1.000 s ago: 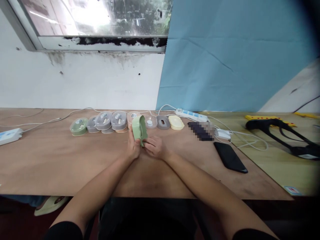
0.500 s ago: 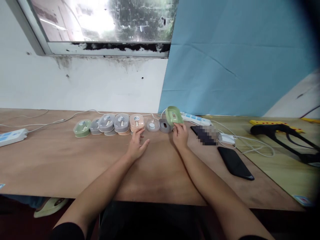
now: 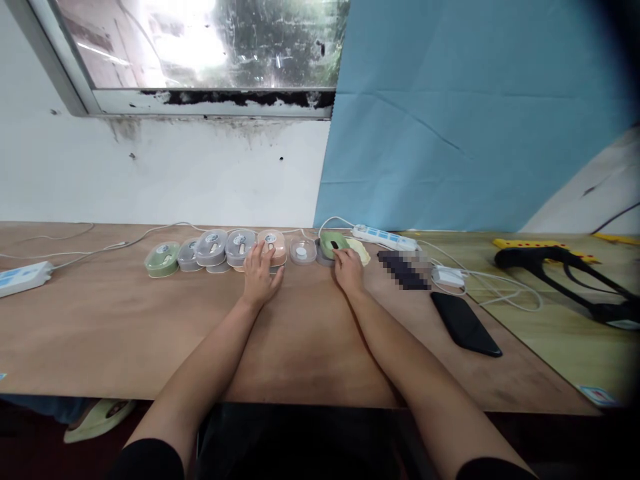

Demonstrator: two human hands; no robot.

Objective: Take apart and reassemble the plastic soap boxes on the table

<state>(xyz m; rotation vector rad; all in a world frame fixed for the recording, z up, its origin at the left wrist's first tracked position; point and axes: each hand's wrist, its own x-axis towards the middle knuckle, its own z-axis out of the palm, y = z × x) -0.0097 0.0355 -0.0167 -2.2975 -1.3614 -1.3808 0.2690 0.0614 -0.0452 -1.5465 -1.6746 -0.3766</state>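
green piece comes down flatter, left hand shifts over the boxes

tipped up half a second ago, the green piece now lies nearly level above the grey piece, covering most of it. whether the two touch cannot be told from this angle. the right hand pinches the front edge of the green piece with its fingertips, a dark slot showing just ahead of them. the yellow piece, hidden a moment before, is back in sight just to the right, partly behind the same hand.

the left hand has slid leftward and forward; its fingers reach across the fronts of the peach box and the grey box, thumb standing apart. whether it grips either box or only rests there, i cannot tell.

between the hands, a clear container with a white disc inside sits on the brown table. at the left end of the row stands a green box with a clear top. a white power strip lies behind the yellow piece, and a black phone lies well off to the right.
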